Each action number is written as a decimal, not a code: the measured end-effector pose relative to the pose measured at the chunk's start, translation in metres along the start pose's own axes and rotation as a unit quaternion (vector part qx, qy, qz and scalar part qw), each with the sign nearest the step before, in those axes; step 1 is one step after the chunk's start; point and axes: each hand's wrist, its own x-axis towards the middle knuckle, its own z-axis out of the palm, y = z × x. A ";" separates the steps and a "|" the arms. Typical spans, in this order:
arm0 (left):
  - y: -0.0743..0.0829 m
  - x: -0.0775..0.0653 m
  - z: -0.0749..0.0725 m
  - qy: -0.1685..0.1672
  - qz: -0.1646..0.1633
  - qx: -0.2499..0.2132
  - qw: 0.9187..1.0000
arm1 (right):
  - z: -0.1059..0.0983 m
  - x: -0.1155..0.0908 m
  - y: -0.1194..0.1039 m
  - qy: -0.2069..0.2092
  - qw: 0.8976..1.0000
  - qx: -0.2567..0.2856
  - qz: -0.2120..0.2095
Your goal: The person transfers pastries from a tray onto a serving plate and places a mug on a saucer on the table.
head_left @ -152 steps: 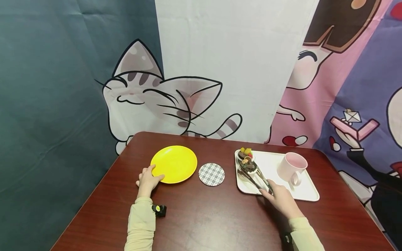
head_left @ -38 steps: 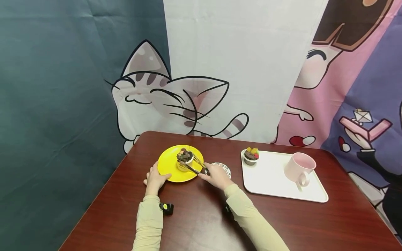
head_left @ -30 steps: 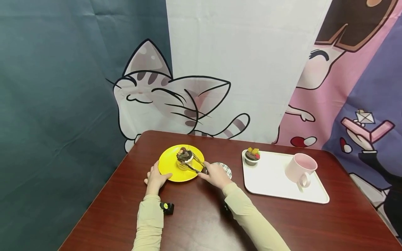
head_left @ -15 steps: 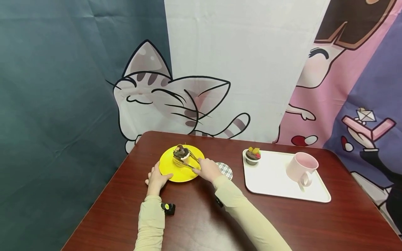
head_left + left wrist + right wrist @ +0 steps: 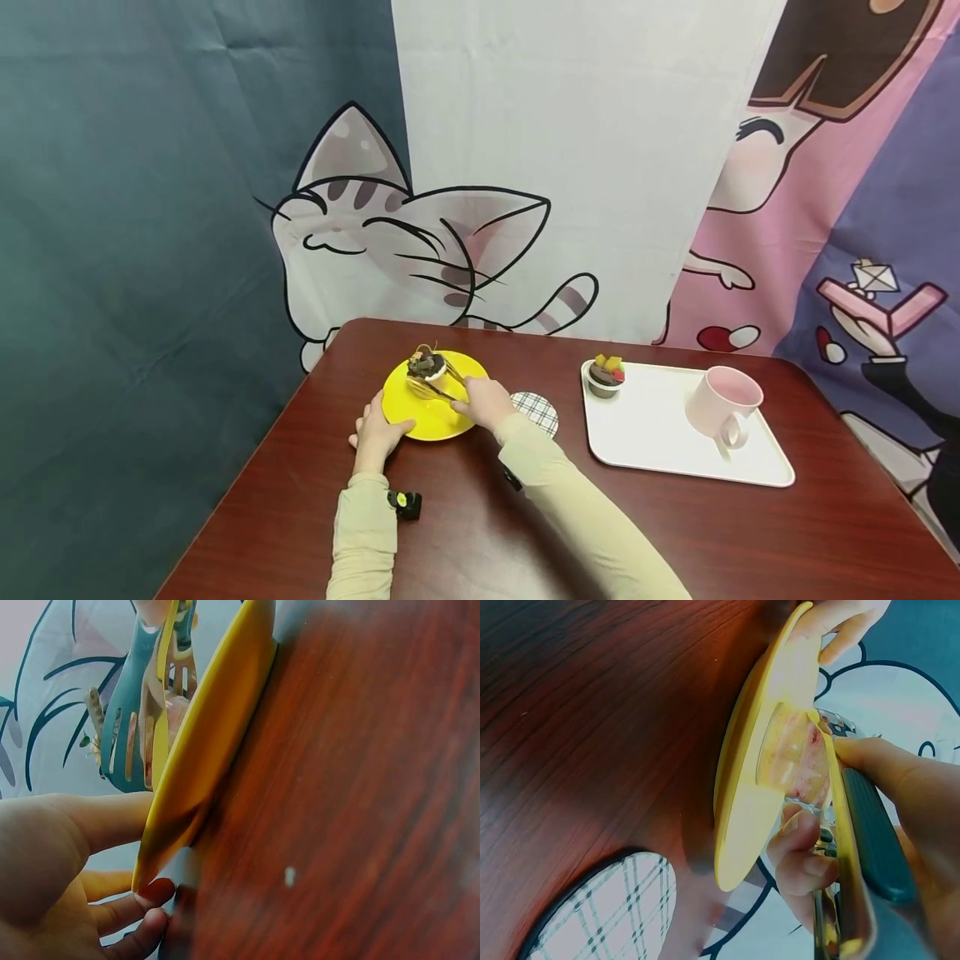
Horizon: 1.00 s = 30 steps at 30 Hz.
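My left hand (image 5: 380, 432) holds the near-left rim of a yellow plate (image 5: 438, 427), thumb on top and fingers at the underside in the left wrist view. In my right hand (image 5: 486, 403) is a pair of serving tongs (image 5: 877, 840) with slotted ends (image 5: 124, 739). The tongs stand around a chocolate-topped dessert cup (image 5: 427, 365) at the left part of the plate. In the right wrist view the clear cup (image 5: 799, 754) appears to rest on the plate; my fingers and the tongs hide part of it.
A round checked coaster (image 5: 536, 412) lies right of the plate. Farther right, a white tray (image 5: 652, 433) bears a second dessert cup (image 5: 606, 377) with fruit on top and a pink mug (image 5: 708, 402). A printed cloth (image 5: 600, 167) hangs behind the table (image 5: 450, 533).
The chocolate-topped dessert cup has gone from the tray to the plate in the tongs, then shifted left across it with my right hand. My left hand stays at the plate's rim.
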 end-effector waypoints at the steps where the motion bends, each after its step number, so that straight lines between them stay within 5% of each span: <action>1: 0.000 0.000 0.001 -0.001 0.000 0.000 1.000 | 0.001 0.001 -0.001 0.001 1.000 0.000 0.001; 17: -0.001 0.001 0.002 0.006 0.003 0.002 1.000 | 0.003 0.016 -0.017 -0.022 0.999 -0.012 0.026; 30: -0.001 -0.001 0.000 0.005 0.005 0.005 1.000 | 0.013 0.000 0.010 0.034 0.995 0.091 0.016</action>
